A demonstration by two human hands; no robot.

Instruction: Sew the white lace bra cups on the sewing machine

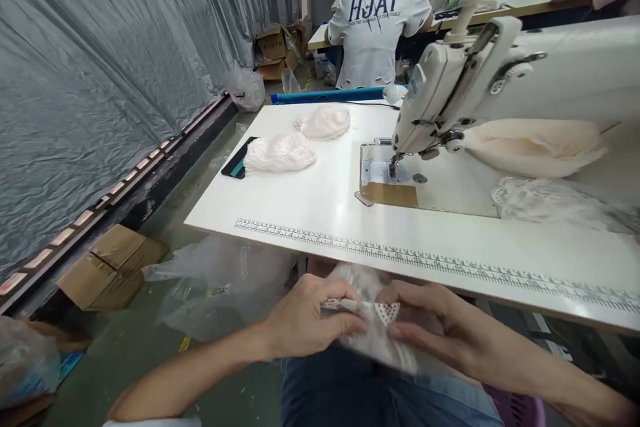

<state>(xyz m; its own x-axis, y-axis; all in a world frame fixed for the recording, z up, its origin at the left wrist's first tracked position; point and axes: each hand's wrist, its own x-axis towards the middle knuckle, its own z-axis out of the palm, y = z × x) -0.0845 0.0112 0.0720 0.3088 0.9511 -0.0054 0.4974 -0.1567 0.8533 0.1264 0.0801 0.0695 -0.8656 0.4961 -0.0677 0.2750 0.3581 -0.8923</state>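
Just off the table's front edge, above my lap, my left hand (pixel 320 313) pinches a piece of white lace fabric (pixel 373 340) between thumb and fingers. My right hand (pixel 425 323) grips the same lace a little to the right, at its scalloped edge with small holes. The rest of the fabric hangs down over my jeans, partly blurred. On the table ahead stands a white sewing machine (pixel 425 100), its needle area (pixel 393 167) beyond both hands.
On the white table (pixel 300 200) with a printed ruler (pixel 400 257) lie two lace bundles (pixel 281 152) (pixel 327 121) and a dark phone-like object (pixel 235 163). More fabric (pixel 545 200) lies right of the needle. Cardboard boxes (pixel 113 267) and plastic bags stand left. A co-worker (pixel 375 27) sits ahead.
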